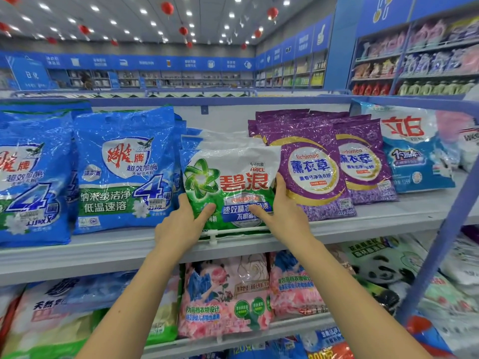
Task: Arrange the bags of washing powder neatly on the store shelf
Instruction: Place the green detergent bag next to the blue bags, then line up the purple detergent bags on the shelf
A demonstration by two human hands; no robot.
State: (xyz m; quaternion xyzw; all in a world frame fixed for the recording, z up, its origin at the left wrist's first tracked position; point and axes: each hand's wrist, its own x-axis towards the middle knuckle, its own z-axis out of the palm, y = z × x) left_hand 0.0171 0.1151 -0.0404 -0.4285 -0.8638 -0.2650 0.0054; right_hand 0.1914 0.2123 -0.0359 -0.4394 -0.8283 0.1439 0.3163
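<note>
A green and white bag of washing powder (228, 182) stands at the front of the top shelf (375, 216), in the gap between blue bags and purple bags. My left hand (181, 224) grips its lower left edge, thumb across the front. My right hand (282, 211) holds its lower right side, thumb on the front and fingers along the edge. More bags of the same kind stand behind it, mostly hidden.
Large blue bags (121, 167) fill the shelf to the left. Purple bags (313, 169) and a white and blue bag (412, 149) stand to the right. Pink bags (225, 294) and others lie on the shelf below. A blue frame post (448, 224) rises at the right.
</note>
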